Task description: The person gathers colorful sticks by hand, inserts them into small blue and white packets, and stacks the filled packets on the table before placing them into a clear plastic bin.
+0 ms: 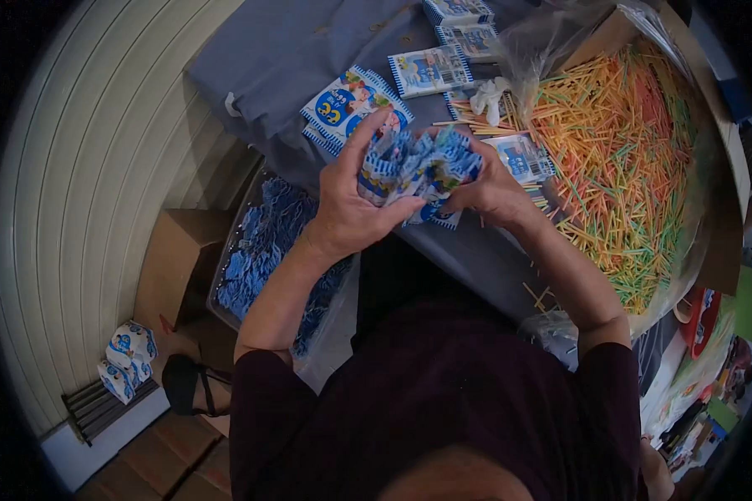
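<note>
Between my hands, above the table edge, is a crumpled bunch of blue-and-white printed plastic packets (409, 171). My left hand (353, 196) is curled round its left side, thumb across the front. My right hand (495, 194) grips its right side, with some fingers hidden behind it. Flat printed packets (342, 104) lie just beyond my left hand. Near my right hand rests another white-and-blue packet (520, 157) on some thin coloured sticks. Whether the held packets are filled cannot be made out.
A plastic-lined cardboard box (731, 167) full of thin coloured sticks (618, 159) stands at the right. More packets (430, 70) lie at the back, near a crumpled white piece (489, 98). Below left, a tub holds blue strips (267, 242) beside a cardboard box (167, 259).
</note>
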`<state>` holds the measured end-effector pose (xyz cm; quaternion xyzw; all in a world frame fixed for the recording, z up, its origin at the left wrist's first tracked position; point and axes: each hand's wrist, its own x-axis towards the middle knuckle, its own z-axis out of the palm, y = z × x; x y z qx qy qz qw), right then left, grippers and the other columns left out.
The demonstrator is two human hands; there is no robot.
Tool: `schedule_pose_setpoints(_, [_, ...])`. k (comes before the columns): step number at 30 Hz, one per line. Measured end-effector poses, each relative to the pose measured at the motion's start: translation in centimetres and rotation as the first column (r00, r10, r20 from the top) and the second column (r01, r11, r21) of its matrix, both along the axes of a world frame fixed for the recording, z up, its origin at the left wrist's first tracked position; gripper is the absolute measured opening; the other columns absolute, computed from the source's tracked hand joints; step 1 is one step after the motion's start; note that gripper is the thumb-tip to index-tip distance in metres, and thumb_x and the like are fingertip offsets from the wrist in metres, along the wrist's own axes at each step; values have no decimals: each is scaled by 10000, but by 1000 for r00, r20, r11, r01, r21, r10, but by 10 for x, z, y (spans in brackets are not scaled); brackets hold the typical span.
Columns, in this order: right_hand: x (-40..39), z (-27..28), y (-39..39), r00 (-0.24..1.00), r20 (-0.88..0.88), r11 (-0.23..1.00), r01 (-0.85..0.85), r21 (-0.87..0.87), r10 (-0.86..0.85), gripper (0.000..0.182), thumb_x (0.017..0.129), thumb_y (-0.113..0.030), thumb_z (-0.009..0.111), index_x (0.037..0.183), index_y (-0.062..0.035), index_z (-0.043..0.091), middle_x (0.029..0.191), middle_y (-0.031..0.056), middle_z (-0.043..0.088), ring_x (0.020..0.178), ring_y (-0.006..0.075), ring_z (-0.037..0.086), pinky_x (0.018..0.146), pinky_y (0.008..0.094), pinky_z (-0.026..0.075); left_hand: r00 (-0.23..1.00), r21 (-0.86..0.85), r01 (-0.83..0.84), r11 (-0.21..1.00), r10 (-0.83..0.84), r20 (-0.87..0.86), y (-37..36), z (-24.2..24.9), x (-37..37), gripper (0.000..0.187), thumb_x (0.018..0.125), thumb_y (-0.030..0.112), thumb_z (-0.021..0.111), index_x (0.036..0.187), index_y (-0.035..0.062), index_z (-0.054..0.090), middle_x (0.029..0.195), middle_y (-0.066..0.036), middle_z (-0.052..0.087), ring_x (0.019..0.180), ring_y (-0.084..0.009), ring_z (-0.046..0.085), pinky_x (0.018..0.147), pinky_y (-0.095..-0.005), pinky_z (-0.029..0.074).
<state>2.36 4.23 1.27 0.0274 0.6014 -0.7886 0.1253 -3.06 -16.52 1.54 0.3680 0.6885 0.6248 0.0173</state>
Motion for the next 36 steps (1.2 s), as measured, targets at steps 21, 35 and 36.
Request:
schedule_pose_setpoints(21, [-15,-4,5,831,-497,798,113,591,250,898,594,53,793,1402,-66,418,1343,109,526,1258,230,505,1074,353,378,987,201,153,968,-158,8,-1,-43,-25,658,662,-77,693,1296,23,548,1216,-133,645,1146,-240,618,986,-343,475])
schedule_pose_setpoints(35, [-11,38,18,649,-557,395,396,829,518,1138,502,31,813,1495,-171,295,1531,186,279,1384,374,351,1054,495,377,969,95,247,964,-248,5,0,-45,-41,664,642,-9,805,1263,57,580,1233,-113,628,1144,-255,614,994,-348,473])
schedule_pose_setpoints(36, [-10,48,12,658,-486,316,369,874,576,1133,520,42,801,1499,-190,282,1522,206,289,1373,397,362,1075,503,370,972,70,233,970,-230,-45,1,-44,-41,669,632,-13,803,1260,56,583,1268,-120,607,1177,-256,594,1007,-356,464])
